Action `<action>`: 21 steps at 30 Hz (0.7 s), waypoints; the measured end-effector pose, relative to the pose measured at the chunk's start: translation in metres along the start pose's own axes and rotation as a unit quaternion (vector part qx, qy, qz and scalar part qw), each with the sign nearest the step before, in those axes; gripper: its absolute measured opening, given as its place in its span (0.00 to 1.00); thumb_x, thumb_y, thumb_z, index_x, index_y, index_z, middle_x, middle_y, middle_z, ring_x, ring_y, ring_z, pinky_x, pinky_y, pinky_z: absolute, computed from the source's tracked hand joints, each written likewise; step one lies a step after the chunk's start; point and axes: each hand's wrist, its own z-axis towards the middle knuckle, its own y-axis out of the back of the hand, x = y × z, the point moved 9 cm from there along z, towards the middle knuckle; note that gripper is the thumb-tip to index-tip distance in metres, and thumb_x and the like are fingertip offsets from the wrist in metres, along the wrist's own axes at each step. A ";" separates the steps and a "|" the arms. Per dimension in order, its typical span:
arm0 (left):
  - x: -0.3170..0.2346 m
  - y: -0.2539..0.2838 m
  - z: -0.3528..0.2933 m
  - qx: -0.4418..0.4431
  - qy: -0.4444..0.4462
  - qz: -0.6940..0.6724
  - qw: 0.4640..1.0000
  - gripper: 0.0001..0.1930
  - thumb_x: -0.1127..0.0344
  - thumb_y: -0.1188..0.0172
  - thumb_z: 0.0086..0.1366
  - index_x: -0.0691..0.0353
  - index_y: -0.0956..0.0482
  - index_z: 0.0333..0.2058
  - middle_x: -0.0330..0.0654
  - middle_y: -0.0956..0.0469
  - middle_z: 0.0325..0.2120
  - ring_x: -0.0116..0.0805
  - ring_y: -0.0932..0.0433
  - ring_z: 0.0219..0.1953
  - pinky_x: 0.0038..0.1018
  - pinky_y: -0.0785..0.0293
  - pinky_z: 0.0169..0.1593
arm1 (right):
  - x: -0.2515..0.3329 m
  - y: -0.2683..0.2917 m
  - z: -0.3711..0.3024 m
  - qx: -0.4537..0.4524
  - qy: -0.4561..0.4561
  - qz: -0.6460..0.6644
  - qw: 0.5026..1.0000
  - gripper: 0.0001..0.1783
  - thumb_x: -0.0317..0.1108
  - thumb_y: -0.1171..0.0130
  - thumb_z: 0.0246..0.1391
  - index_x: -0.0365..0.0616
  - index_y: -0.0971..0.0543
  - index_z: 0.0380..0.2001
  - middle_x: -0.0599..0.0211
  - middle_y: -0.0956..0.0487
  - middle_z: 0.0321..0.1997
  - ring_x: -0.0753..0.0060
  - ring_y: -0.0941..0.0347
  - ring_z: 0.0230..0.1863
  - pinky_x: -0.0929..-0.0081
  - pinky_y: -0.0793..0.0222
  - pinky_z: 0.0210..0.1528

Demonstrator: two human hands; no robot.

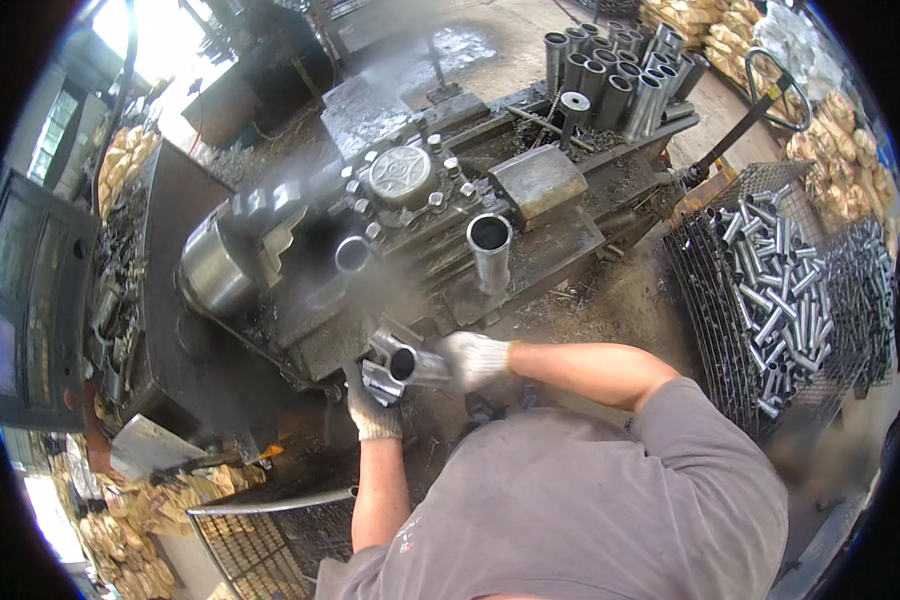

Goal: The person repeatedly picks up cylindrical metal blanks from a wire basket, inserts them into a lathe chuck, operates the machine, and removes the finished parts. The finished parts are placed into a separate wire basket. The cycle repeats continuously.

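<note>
My gloved right hand [478, 360] is closed round a short steel tube [428, 369], its dark open end turned to the left. Just beside it, my gloved left hand [372, 412] grips a shiny metal piece [381, 384]; blur and overlap hide its exact shape. Both hands are close together in front of the lathe bed. A steel tube [491, 262] stands upright on the lathe, and another round tube end [352, 255] shows blurred to its left. Farther left is the lathe chuck [214, 266], next to a bolted tool post [401, 176].
Many dark tubes [614, 97] stand bunched at the lathe's far right end. A wire basket [715, 320] at right holds loose short tubes [785, 295]. Another wire basket [260, 550] sits at lower left. A long-handled bar [735, 130] leans near the bunched tubes.
</note>
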 end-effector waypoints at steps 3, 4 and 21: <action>-0.019 -0.031 -0.041 -0.016 -0.077 0.117 0.990 0.38 0.42 0.34 0.73 0.63 0.30 0.69 0.49 0.20 0.57 0.44 0.19 0.59 0.45 0.21 0.63 | 0.015 0.077 -0.112 -0.188 0.047 0.085 0.977 0.23 0.39 0.24 0.47 0.41 0.16 0.45 0.49 0.13 0.42 0.55 0.14 0.41 0.59 0.18 0.47; -0.036 -0.044 -0.056 -0.032 -0.171 0.250 0.952 0.39 0.42 0.30 0.70 0.63 0.30 0.69 0.49 0.20 0.56 0.42 0.19 0.58 0.43 0.21 0.63 | 0.017 0.116 -0.150 -0.236 0.070 0.074 0.966 0.24 0.40 0.23 0.47 0.42 0.16 0.46 0.50 0.12 0.44 0.57 0.14 0.44 0.61 0.18 0.50; -0.112 -0.203 0.005 -0.038 -0.428 0.608 0.667 0.31 0.53 0.21 0.59 0.60 0.20 0.57 0.53 0.14 0.48 0.48 0.15 0.48 0.40 0.22 0.55 | -0.090 0.311 -0.111 -0.468 -0.118 -0.041 0.875 0.33 0.49 0.22 0.51 0.40 0.18 0.54 0.54 0.11 0.49 0.61 0.13 0.49 0.63 0.18 0.57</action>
